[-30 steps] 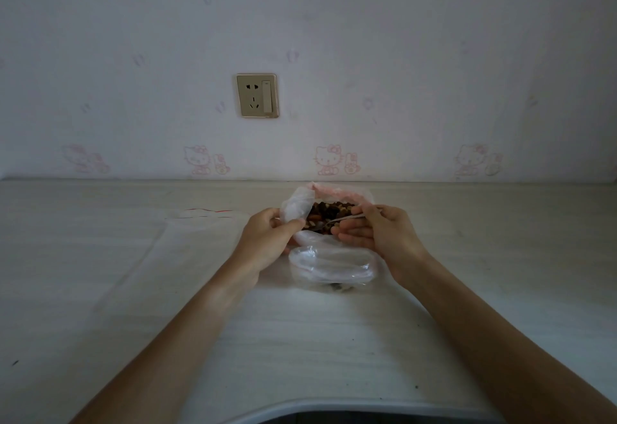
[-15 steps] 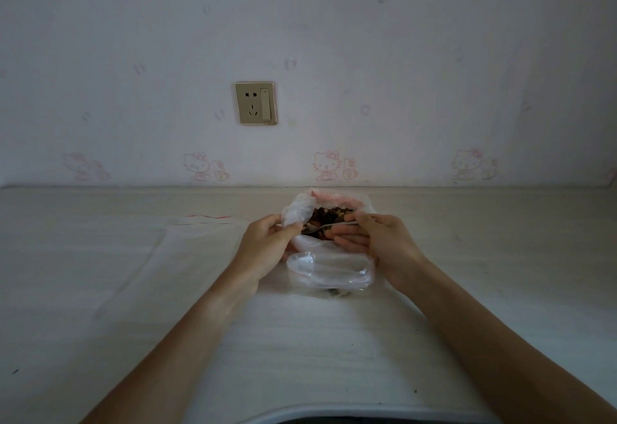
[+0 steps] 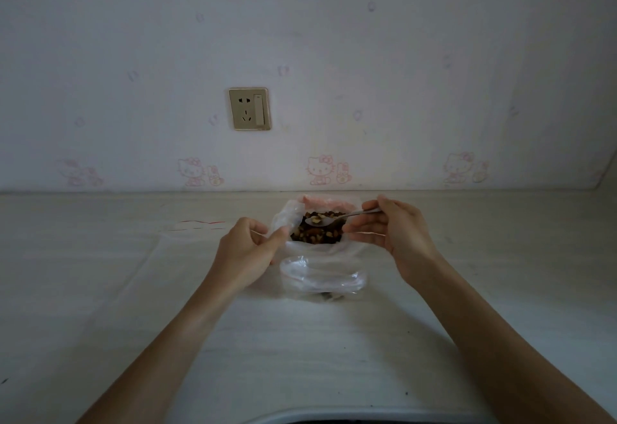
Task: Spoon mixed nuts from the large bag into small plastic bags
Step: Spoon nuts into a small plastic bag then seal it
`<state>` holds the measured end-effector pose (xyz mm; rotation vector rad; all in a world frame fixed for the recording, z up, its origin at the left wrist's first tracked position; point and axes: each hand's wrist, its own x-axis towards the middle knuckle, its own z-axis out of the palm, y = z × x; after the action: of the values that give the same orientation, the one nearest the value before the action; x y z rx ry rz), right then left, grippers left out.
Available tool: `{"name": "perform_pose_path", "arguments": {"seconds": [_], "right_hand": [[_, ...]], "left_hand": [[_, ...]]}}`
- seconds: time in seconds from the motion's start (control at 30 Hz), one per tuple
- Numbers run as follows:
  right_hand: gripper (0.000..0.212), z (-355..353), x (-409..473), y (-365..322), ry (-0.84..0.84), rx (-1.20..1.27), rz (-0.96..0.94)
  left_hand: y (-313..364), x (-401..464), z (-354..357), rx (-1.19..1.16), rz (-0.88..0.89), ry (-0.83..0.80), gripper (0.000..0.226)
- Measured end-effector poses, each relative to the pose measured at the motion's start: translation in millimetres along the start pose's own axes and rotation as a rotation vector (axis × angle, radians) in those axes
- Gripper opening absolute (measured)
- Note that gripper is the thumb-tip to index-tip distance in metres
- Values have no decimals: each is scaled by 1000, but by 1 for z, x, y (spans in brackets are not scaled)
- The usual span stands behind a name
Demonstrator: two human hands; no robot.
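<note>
- The right hand (image 3: 399, 235) grasps the handle of a metal spoon (image 3: 337, 218) between thumb and fingertips; the spoon bowl lies to the left of this grip and carries a few nuts, just above the open mouth of the large bag (image 3: 315, 223).
- The left hand (image 3: 248, 250) pinches the left edge of the large bag's mouth between thumb and fingers and holds it open; the mixed nuts (image 3: 315, 235) lie just to the right of this grip.
- A small plastic bag (image 3: 322, 278) stands on the counter (image 3: 167, 306) just in front of the large bag, between the two wrists and below both grips. Its mouth is open, and only a few dark pieces show at its bottom.
- I judge that the task is at an early stage: one spoonful is loaded but not yet tipped, the small bag is nearly empty, and the large bag holds plenty.
- What is left, as I judge: carry the spoon toward the person, tip it in the small bag, and repeat.
- To the far left of the left grip, flat clear bags with a red strip (image 3: 200, 223) lie on the counter; I cannot tell how many.
- The counter is pale with a faint wood grain and some small dark specks.
- Behind stands a wall with pale wallpaper of pink cartoon cats (image 3: 320, 169), and a gold socket plate (image 3: 249, 108) with a switch is above the left grip.
</note>
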<state>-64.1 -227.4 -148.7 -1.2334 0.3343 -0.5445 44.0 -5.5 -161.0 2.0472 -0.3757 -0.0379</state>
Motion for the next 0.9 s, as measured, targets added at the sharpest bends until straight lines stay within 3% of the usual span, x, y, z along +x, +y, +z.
{"name": "perform_pose_path", "arguments": {"seconds": [0.27, 0.4, 0.6, 0.73, 0.9], "right_hand": [[40, -9, -3, -21, -210, -39, -22], [41, -10, -10, -29, -290, -269, -101], [41, -10, -22, -38, -445, -524, -308], [39, -15, -21, -42, -427, -501, -381], [40, -15, -7, -31, -179, -350, -366]], "left_hand": [[5, -20, -11, 106, 64, -269, 35], [3, -20, -7, 67, 96, -297, 13], [2, -19, -11, 10, 126, -318, 12], [2, -19, -9, 35, 124, -326, 12], [3, -15, -11, -7, 137, -289, 14]]}}
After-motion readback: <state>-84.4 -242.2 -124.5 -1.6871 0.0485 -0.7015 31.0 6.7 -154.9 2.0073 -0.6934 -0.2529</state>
